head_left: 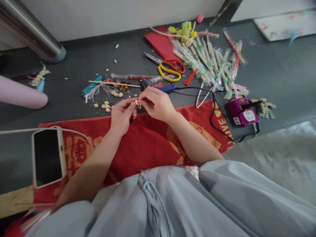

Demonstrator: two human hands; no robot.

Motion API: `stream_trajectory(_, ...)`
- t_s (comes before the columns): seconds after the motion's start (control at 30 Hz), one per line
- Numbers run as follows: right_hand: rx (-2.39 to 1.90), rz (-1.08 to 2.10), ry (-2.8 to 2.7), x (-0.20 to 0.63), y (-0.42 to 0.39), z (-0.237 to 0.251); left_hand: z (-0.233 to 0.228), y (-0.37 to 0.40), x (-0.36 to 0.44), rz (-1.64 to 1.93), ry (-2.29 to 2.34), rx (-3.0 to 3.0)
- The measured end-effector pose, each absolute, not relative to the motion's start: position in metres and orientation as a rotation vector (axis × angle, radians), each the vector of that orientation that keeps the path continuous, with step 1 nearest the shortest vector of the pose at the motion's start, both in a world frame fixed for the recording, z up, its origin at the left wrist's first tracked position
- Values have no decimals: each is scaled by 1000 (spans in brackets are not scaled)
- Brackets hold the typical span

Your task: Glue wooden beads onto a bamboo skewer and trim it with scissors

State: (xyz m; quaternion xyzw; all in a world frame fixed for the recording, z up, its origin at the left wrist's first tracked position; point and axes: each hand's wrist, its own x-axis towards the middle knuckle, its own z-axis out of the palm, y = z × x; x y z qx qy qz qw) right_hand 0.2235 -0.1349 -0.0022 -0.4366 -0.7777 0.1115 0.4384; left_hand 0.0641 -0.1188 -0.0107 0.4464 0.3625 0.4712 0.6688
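- Here we are at the near edge of the worktop (271,70): left hand (120,117) and right hand (158,104), both grips narrow, pinching one small cluster (137,102)
- Fine fingertip work, seemingly; next move likely wants a light, steady pinch
- Cream, knobbly, part-hidden, this cluster resembles those loose pieces (106,107) nearby

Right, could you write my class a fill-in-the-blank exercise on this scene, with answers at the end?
1. The bare left hand and bare right hand hold a small beige piece near a gold-patterned cloth towel coloured ____.
2. The metal-bladed scissors pair an orange-red handle with one coloured ____.
3. In the picture, the white-framed rectangular phone lies to the ____ of both hands.
Missing words: red; yellow; left.
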Motion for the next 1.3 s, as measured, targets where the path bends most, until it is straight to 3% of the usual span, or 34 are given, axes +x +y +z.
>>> stream_trajectory(0.87, -1378, 195, -1980, 222, -137, -3, -1, -116, 61, 1011, 841, 867)
stream_trajectory(1.3, -1226, 184, -1891, 220, -139, 0, 1, -117, 63, 979, 859, 855)
